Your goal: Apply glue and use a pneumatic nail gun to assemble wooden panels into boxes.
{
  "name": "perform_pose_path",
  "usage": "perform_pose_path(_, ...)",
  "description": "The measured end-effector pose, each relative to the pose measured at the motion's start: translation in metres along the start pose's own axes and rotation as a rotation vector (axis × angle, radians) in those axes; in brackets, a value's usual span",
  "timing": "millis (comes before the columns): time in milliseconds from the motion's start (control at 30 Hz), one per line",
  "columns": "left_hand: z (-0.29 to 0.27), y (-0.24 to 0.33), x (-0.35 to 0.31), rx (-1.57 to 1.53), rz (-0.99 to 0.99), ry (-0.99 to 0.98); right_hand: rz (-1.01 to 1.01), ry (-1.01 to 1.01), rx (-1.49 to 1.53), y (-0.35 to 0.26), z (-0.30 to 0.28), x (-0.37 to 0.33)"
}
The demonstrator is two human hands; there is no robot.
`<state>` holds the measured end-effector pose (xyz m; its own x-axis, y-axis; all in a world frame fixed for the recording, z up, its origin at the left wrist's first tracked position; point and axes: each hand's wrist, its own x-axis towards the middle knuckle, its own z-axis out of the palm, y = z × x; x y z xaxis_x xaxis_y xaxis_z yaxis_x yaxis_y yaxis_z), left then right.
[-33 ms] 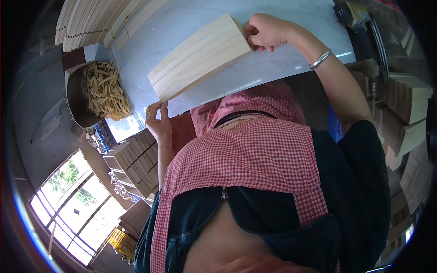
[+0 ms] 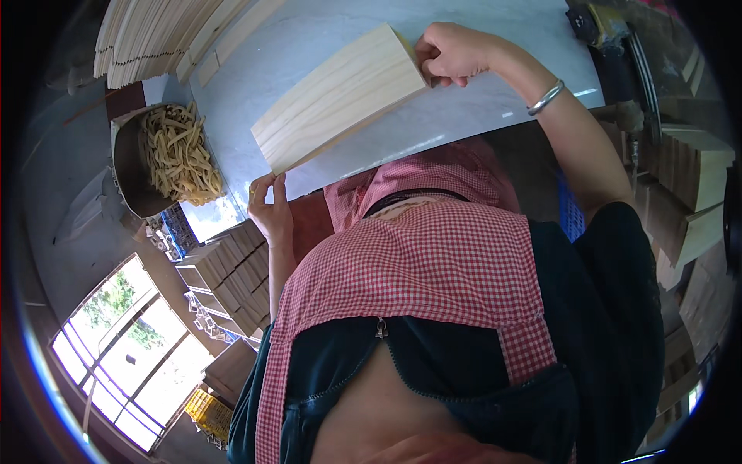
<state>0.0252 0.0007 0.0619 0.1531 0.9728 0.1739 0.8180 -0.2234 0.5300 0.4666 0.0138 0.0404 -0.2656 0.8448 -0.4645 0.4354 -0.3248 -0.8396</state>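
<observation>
Wooden board, pale and grained: located between the two hands, over the light tabletop. Right hand: fingers curled narrow, set against the board's right end; whether they grip it cannot be told. Left hand: thumb and fingertips drawn close together at the board's near left corner; a firm pinch cannot be confirmed. Bin with tan strips: left of and beyond the left hand. Stacked thin boards: farther beyond that hand, to its left.
</observation>
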Motion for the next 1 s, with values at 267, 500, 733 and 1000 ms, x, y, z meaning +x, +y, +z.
perform_pose_path(267,-0.001,-0.004,-0.001,0.026,0.005,-0.011,-0.126,0.214,-0.614,-0.015,0.011,-0.004)
perform_pose_path(500,-0.006,-0.007,-0.004,-0.043,-0.124,-0.061,-0.243,0.385,-0.505,0.005,0.001,-0.006)
perform_pose_path(733,-0.007,0.023,-0.003,-0.489,-0.426,-0.080,-0.390,0.668,-0.061,-0.007,0.035,-0.025)
perform_pose_path(1000,-0.014,0.059,0.040,0.113,0.232,-0.128,-0.511,0.880,-0.144,-0.006,0.050,-0.019)
